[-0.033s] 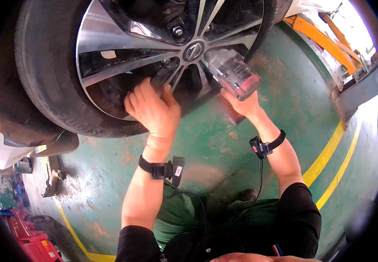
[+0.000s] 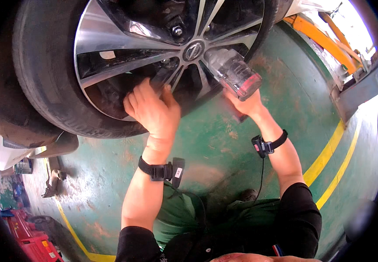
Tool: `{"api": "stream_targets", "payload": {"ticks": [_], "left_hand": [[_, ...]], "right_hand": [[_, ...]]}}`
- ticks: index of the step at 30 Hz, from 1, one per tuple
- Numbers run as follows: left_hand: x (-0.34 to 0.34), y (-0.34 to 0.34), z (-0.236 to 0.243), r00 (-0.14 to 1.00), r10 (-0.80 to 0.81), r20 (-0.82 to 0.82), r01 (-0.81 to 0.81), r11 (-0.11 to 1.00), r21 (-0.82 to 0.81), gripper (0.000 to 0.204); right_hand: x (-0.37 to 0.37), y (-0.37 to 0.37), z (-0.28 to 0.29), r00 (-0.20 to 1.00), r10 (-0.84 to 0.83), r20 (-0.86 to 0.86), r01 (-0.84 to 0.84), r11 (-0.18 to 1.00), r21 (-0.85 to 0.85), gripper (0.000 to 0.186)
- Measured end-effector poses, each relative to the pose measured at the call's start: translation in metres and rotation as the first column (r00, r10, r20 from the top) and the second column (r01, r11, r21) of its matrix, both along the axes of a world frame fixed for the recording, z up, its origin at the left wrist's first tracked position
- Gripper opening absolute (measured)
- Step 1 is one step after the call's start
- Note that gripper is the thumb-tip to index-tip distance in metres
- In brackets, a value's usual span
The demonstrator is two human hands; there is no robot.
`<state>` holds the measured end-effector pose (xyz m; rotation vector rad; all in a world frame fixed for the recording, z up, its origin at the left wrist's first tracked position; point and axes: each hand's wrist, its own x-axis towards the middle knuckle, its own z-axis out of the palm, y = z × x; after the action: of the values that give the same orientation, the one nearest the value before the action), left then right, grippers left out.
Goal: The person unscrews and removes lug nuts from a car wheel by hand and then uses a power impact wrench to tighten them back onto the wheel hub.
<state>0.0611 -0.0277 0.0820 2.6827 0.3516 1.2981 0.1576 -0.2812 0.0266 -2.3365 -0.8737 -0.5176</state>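
A car wheel point(image 2: 130, 70) with silver and black spokes fills the upper left, its round centre cap point(image 2: 193, 51) facing me. My left hand point(image 2: 154, 105) is at its lower part, fingers and thumb bent round a dark spoke point(image 2: 159, 80); the fingertips are partly hidden. My right hand point(image 2: 246, 101) is closed round the handle of a cordless impact wrench point(image 2: 234, 74), dark grey with a red end. The wrench's nose points into the spokes just right of the centre cap; its tip is hidden. A lug nut point(image 2: 177, 31) shows above the cap.
Orange lift arms point(image 2: 322, 39) meet a grey post point(image 2: 359, 94) at the right. Yellow lines point(image 2: 328, 150) cross the green floor point(image 2: 215, 148). A red machine point(image 2: 29, 238) stands at lower left. Black straps with small devices point(image 2: 158, 170) sit on both wrists.
The wheel's left side appears very slightly further left. The impact wrench's lower end has shifted slightly right. Both hands keep nearly the same places.
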Motion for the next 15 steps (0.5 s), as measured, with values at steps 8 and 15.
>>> {"api": "stream_targets", "payload": {"ticks": [8,15], "left_hand": [[0.001,-0.006,0.0,1.0,0.029,-0.011,-0.029,1.0,-0.007,0.047],[0.002,-0.005,-0.001,0.999,0.026,-0.024,-0.027,0.999,-0.047,0.046]], "right_hand": [[-0.003,-0.003,0.022,0.998,0.022,0.052,-0.022,1.0,0.003,0.043],[-0.035,0.051,-0.003,0.77,0.271,-0.577,0.213,0.744,0.633,0.033]]}}
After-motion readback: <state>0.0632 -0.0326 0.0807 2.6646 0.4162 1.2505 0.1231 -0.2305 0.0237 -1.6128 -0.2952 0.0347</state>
